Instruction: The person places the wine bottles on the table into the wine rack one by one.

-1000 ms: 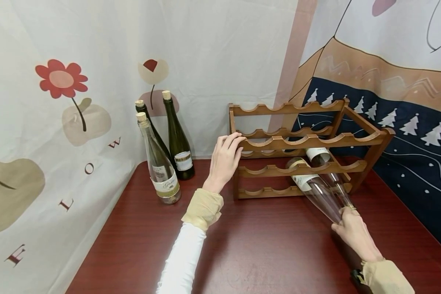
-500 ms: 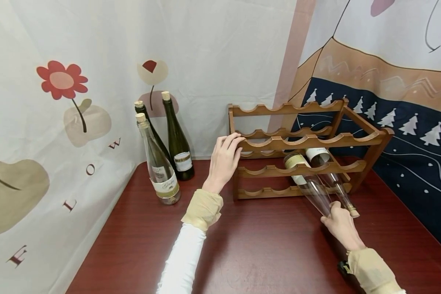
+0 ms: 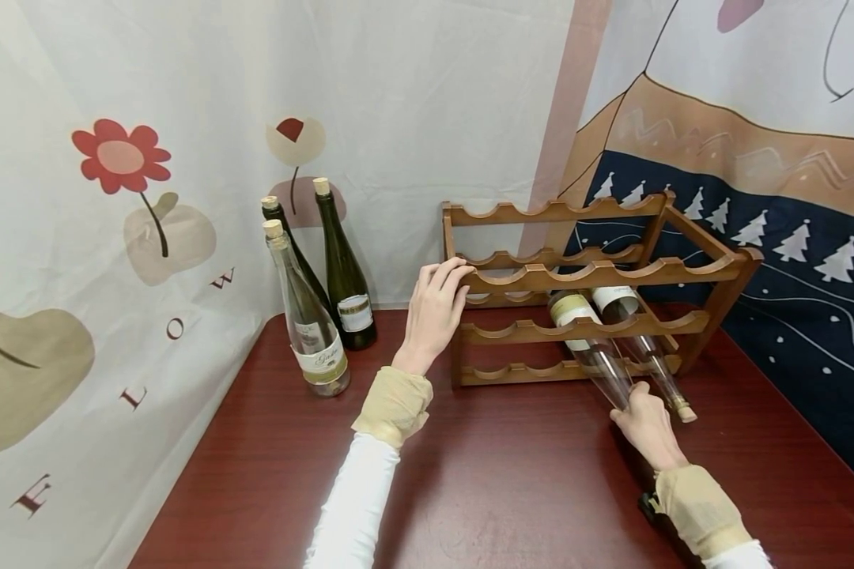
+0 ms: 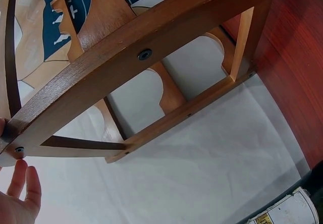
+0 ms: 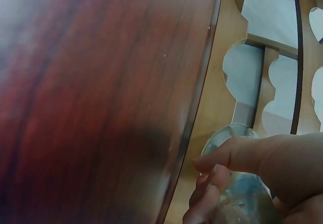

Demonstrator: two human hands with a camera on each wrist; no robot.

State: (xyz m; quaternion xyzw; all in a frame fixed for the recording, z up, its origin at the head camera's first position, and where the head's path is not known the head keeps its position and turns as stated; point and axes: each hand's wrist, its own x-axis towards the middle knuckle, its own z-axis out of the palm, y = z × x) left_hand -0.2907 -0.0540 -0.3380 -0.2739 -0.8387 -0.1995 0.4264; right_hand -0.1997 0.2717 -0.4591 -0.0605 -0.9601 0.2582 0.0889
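Note:
A wooden wine rack (image 3: pixel 601 275) stands on the table, and my left hand (image 3: pixel 432 314) grips its upper left front corner. In the left wrist view, fingertips (image 4: pixel 31 183) touch the end of the rack. My right hand (image 3: pixel 648 427) holds a clear wine bottle (image 3: pixel 607 370) around its neck. That bottle lies in the lower tier, its labelled base inside the rack and its neck toward me. In the right wrist view the thumb and fingers wrap the bottle (image 5: pixel 247 201); its cork end is hidden. Right beside it lies another clear corked bottle (image 3: pixel 656 367).
To the left stand a clear corked bottle (image 3: pixel 319 348) and two dark green ones, a nearer-wall bottle (image 3: pixel 349 276) and one partly hidden bottle (image 3: pixel 306 265). Printed cloth (image 3: pixel 427 103) hangs behind the dark red table (image 3: pixel 512 474).
My right hand has moved left and slightly away from me, sliding the held bottle farther into the rack. The neighbouring bottle's cork has come into view. My left hand stays put.

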